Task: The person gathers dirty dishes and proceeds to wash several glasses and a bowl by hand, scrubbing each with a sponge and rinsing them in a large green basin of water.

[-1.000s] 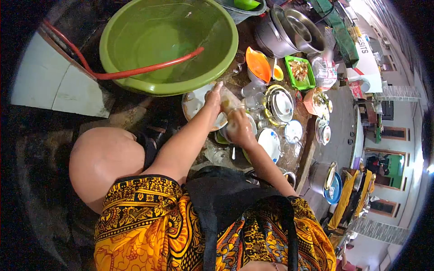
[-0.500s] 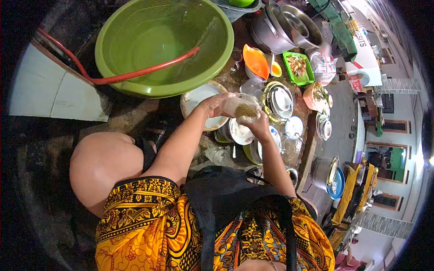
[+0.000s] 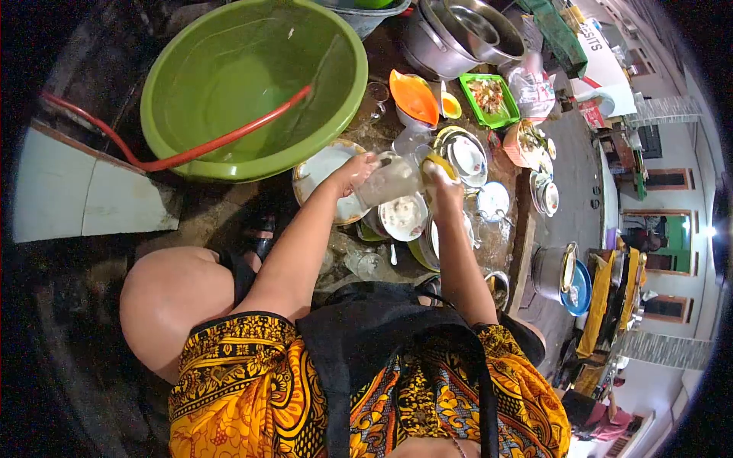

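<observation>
My left hand (image 3: 357,172) is closed around one end of a clear, cup-like container (image 3: 393,183), tilted on its side in front of me. At its other end my right hand (image 3: 446,191) grips a yellow sponge (image 3: 441,166), with white foam on the fingers. Below the container sits a white plate (image 3: 403,217) with foam on it, on top of a stack. Beside my left wrist lies a larger white plate (image 3: 317,172) with a patterned rim, partly covered by the hand and container.
A big green basin (image 3: 164,145) of water with a red hose (image 3: 229,128) stands at upper left. Around the hands are stacked plates (image 3: 467,159), an orange bowl (image 3: 412,95), a green tray (image 3: 498,120) of food scraps, metal pots (image 3: 427,49) and clear glasses (image 3: 365,263).
The container has turned from end-on to sideways. My right hand has moved to its outer end, and the yellow sponge now shows in it. The whole view has shifted slightly.
</observation>
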Demonstrator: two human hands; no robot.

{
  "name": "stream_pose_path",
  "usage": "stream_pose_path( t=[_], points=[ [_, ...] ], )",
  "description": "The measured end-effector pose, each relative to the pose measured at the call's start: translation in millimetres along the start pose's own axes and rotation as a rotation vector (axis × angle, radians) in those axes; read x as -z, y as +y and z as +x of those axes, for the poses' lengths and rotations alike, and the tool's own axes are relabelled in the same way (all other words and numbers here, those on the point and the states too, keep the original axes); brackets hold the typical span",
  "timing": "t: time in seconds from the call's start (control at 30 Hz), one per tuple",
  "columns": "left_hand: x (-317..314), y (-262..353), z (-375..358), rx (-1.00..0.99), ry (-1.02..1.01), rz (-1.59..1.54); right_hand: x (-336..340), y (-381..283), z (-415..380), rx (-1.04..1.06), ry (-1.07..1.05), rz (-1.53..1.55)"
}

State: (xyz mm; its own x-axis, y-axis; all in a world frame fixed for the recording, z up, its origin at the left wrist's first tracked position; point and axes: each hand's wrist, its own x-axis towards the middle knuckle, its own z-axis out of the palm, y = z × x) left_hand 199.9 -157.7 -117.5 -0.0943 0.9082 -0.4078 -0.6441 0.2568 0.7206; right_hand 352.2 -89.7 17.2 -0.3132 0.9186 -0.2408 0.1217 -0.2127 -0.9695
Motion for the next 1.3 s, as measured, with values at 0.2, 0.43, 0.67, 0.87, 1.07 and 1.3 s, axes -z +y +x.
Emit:
stream_pose_path(
  t=[0.2,0.43,0.67,0.87,1.07,1.3],
  points=[
    [-51.4,15.7,-14.2,-0.013,0.214,-0.418,-37.1,36.3,-22.4,1.134,-0.246,-0.998],
    [-44.6,-31.9,15.9,-0.352,0.282,-0.056,-30.2,26.2,24.4,0.879,0.245,-0.706],
    [-55.5,-23.8,24.0,-0.475,0.597,-0.167,-31.6,53.2,-8.7,0.801,0.04,-0.887],
    [-62.5,-14.3,10.8,-0.273,0.1,-0.541,-6.2,39.6,47.3,0.042,0.002,0.454],
    [-36.8,0.3,39.0,-0.512,0.233,-0.053,1.5,-4.6,31.2,-0.328,-0.313,0.473],
    [-23.1,8.4,65.5,-0.537,0.532,0.179,1.5,57.3,98.0,-0.175,-0.206,-0.113]
  ],
)
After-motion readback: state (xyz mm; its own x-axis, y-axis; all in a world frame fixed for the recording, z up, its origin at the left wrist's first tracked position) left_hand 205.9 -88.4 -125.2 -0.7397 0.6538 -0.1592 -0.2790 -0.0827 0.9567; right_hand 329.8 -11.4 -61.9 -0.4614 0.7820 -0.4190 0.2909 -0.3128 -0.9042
